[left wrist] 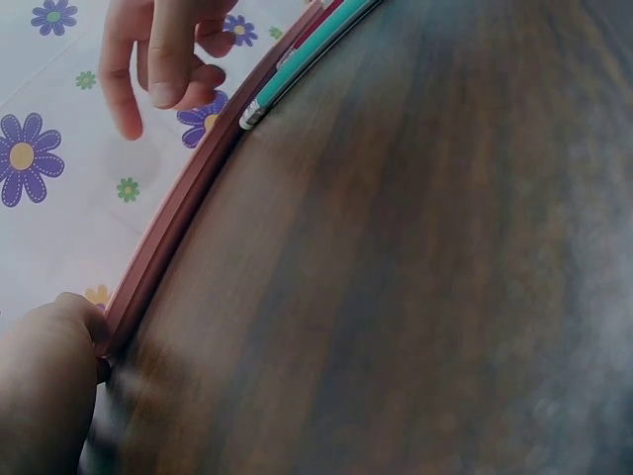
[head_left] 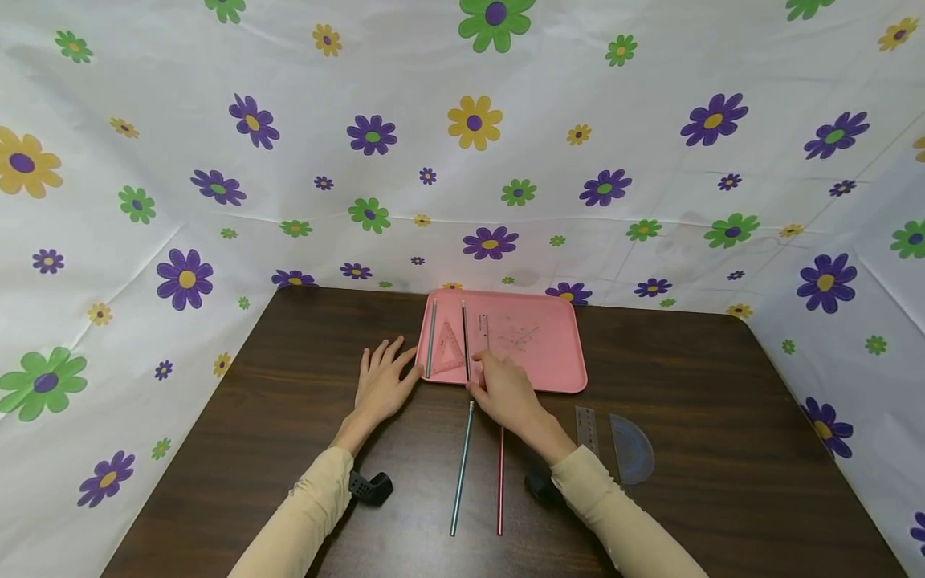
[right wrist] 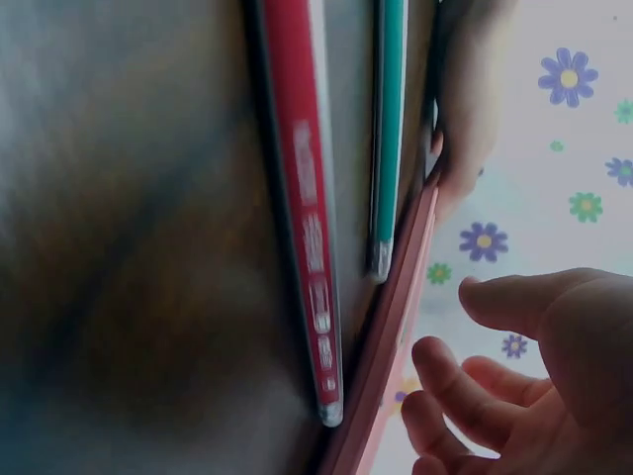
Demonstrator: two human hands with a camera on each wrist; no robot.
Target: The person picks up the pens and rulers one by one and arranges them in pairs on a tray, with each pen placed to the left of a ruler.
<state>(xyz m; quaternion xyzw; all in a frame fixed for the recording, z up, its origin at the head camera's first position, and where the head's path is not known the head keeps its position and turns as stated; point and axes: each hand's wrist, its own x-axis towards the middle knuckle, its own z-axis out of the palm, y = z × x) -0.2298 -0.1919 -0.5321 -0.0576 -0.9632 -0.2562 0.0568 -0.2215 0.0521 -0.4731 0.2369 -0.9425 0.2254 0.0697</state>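
A pink tray lies at the back of the table. My left hand rests at its left edge, fingers spread, the thumb against the rim in the left wrist view. Over the tray's front edge hovers my right hand, beside a black pencil lying in the tray. The right wrist view shows its thumb and fingers apart with nothing between them. A teal pencil, a pink set square and a small clear ruler, partly hidden by the right hand, also lie in the tray.
In front of the tray, another teal pencil and a red pencil lie on the dark wooden table. A clear ruler and a bluish protractor lie right of the right forearm. Flowered cloth hangs behind.
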